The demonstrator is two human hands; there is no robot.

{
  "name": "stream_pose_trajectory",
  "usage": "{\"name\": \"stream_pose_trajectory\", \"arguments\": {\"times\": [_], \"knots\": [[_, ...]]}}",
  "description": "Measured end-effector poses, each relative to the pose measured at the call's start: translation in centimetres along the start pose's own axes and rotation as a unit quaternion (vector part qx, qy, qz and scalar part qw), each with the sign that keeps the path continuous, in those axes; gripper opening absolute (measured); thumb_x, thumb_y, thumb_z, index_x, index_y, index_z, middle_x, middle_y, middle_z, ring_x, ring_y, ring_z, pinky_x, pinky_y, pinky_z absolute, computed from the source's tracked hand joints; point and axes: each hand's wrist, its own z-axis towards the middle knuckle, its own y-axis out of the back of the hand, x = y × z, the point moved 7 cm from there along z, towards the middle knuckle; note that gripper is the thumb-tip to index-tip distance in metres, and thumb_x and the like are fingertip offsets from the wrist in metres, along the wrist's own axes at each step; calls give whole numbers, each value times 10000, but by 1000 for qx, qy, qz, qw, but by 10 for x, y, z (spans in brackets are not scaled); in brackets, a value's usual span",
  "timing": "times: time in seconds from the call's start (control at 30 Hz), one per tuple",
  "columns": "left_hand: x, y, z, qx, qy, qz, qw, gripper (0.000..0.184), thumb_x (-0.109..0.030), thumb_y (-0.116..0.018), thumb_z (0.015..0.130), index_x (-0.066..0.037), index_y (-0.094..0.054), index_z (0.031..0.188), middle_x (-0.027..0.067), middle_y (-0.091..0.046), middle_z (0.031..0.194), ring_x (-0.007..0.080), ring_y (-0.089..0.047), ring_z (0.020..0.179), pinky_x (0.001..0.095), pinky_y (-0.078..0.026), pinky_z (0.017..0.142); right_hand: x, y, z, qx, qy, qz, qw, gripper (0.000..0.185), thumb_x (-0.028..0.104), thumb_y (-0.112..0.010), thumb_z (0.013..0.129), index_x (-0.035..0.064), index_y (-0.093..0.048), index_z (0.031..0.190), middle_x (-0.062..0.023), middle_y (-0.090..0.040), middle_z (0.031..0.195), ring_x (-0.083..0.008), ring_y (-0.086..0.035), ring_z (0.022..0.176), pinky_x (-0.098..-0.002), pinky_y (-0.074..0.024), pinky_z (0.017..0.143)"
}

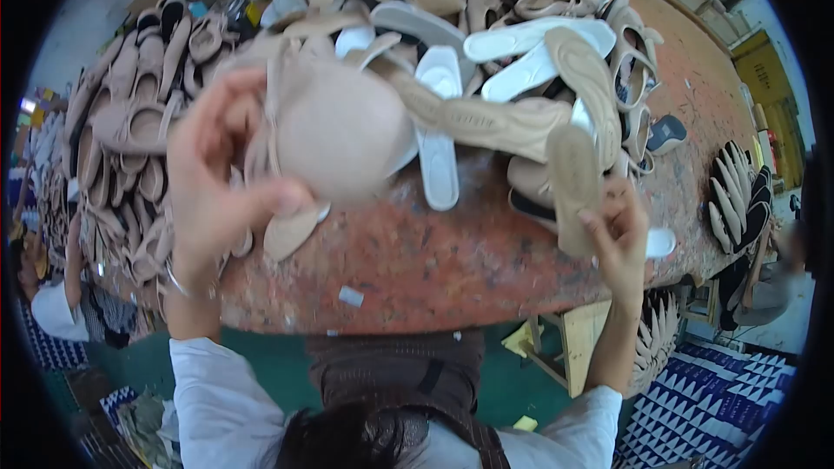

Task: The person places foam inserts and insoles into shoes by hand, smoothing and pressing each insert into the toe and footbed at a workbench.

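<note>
My left hand (213, 182) is raised close to the camera, its thumb and fingers closed on a beige shoe (339, 130) whose rounded toe faces right; both are a little blurred. On the right side, my right hand (618, 234) pinches a tan insole (572, 178) near its lower end and holds it upright. Behind the insole, a beige shoe with a dark edge (528, 181) lies partly hidden. Between my hands, a white insole (437, 165) and a tan insole with lettering (486, 122) overlap on the table.
Beige shoes (143, 122) are heaped at the left of the worn red table (417, 274). Several white insoles (530, 69) and more shoes cover its back. A small pale scrap (351, 296) lies near the front edge. Other people sit at far left and far right.
</note>
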Motion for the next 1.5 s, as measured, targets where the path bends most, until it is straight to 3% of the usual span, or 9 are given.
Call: {"name": "stream_pose_trajectory", "arguments": {"times": [0.1, 0.2, 0.23, 0.43, 0.6, 0.73, 1.03, 1.23, 1.5], "knots": [[3, -31, -92, 32, 74, 223, 972, 779, -337, -928, 662, 27, -557, 1242, 42, -658, 800, 154, -667, 737, 282, -479, 621, 25, -23, -12, 36, 21, 134, 990, 571, 136, -656, 939, -55, -416, 1420, -205, -611, 1294, -168, -642, 1066, -278, -502, 880], [77, -94, -153, 96, 241, 256, 932, 668, -275, -886, 716, 19, -562, 1221, 140, -662, 876, 297, -656, 760, 374, -507, 661, 39, -75, -28, 101, 58, 205, 972, 782, 360, -713, 893, -102, -400, 1441, -208, -564, 1364, -220, -572, 1228, -332, -429, 1038], [111, -107, -178, 112, 338, 256, 899, 608, -238, -874, 730, 3, -577, 1203, 173, -665, 972, 314, -654, 847, 377, -514, 739, 35, -91, -38, 118, 55, 178, 975, 783, 364, -747, 850, -89, -448, 1414, -194, -581, 1337, -222, -577, 1214, -332, -430, 1029], [79, -61, -239, -99, 51, 353, 929, 427, -245, -715, 891, 3, -588, 1215, 227, -601, 1061, 405, -602, 1013, 460, -482, 867, -5, -151, -93, 200, -35, -51, 978, 512, 143, -744, 817, -38, -621, 1279, -172, -641, 1140, -242, -613, 1008, -364, -474, 879], [153, 4, -269, -176, 353, 321, 861, 505, -294, -746, 862, -27, -614, 1270, 235, -552, 1141, 418, -603, 987, 470, -493, 867, -1, -188, -119, 203, 201, -251, 925, 356, 66, -691, 825, -6, -685, 1174, -168, -638, 1132, -348, -583, 1024, -428, -468, 907], [164, -9, -267, -148, 272, 355, 882, 704, -319, -831, 778, -13, -573, 1358, 167, -528, 999, 316, -599, 876, 405, -493, 816, -3, -221, -123, 219, 289, -283, 888, 293, 17, -662, 758, 19, -718, 1046, -123, -650, 1132, -293, -594, 1030, -438, -459, 916], [174, -4, -278, -119, 326, 118, 930, 910, -8, -914, 612, 43, -465, 1401, 122, -434, 1224, 168, -645, 933, 280, -630, 708, -7, -307, -117, 281, 286, -142, 905, 131, 3, -653, 716, 1, -701, 838, -111, -670, 958, -291, -614, 970, -416, -479, 888], [180, -2, -281, -130, 329, 108, 929, 835, -33, -922, 619, 64, -509, 1338, 118, -460, 1240, 169, -653, 926, 270, -620, 707, -17, -334, -115, 293, 253, -119, 914, 177, -10, -656, 704, -2, -725, 867, -130, -689, 913, -309, -619, 960, -430, -486, 896], [214, 6, -285, -233, 336, 18, 912, 319, -65, -836, 793, 57, -655, 1026, 47, -621, 897, 56, -593, 626, 217, -490, 481, -28, -346, -118, 318, 240, -151, 904, 302, -22, -685, 746, 20, -754, 1037, -156, -696, 1160, -338, -628, 1040, -438, -506, 898]]}}
